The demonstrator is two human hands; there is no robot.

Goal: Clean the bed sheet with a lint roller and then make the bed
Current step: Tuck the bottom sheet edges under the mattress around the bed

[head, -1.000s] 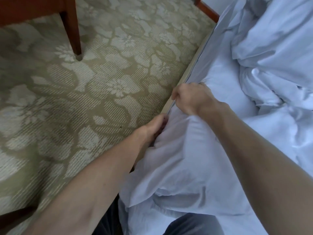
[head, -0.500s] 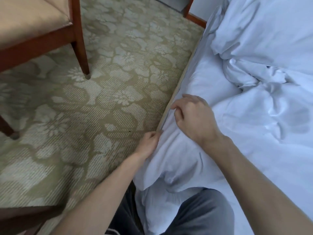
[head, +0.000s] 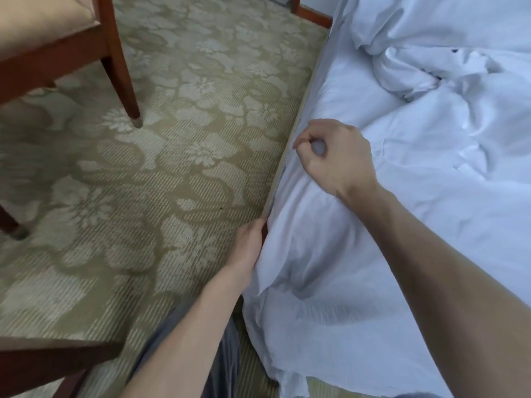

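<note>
Chair (head: 86,53): a wooden frame with a padded seat stands on the far left, well away from the bed.
Carpet (head: 186,145): the flowered floor covering runs from the chair to the bed's side.
Left grip (head: 250,242): it lies against the side of the bed at the hanging edge of the sheet. The thumb is on the cloth and the fingers go out of sight behind it, so I cannot tell whether it grasps or only presses.
Bed edge (head: 288,150): a pale piped border runs up and away between the two hands.
Right grip (head: 330,156): its fingers are curled, with thumb and forefinger pinching a small fold of sheet right at the border.
Bed sheet (head: 330,282): the white cloth is spread over the near part of the bed. Its loose corner hangs over the side, untucked and creased.
Duvet (head: 431,67): it is bunched in a heap further up the bed, on the right.
Lint roller: none is in view.
Step in hand: probably making the bed, by drawing the sheet taut along this side.
Next move: the slack needs pulling toward the edge. Then the hanging part should be pushed under the mattress with flat fingers, working along so no ridge is left.
</note>
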